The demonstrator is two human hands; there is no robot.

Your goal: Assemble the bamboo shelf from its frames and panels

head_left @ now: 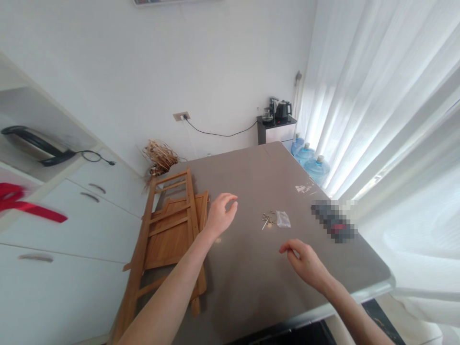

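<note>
Nearest, the left hand [221, 214] and right hand [304, 261] are over the gray table [251, 177], fingers loosely curled, both empty. The table is the landmark: wooden frame pieces [172, 225], some slatted, some with flat panels, lie stacked along its left side, just beside the left hand. Near its middle, beyond the right hand, small metal screws [268, 219] lie loose beside a clear plastic bag [283, 219]; a pixelated dark item [334, 221] lies by its right edge. Left of the table stand white cabinets [72, 206]; right of it, blue water jugs [316, 168] and sheer white curtains [377, 96]. Past its far edge, a black kettle [283, 110] tops a small stand [276, 132] by the white wall [223, 72].
</note>
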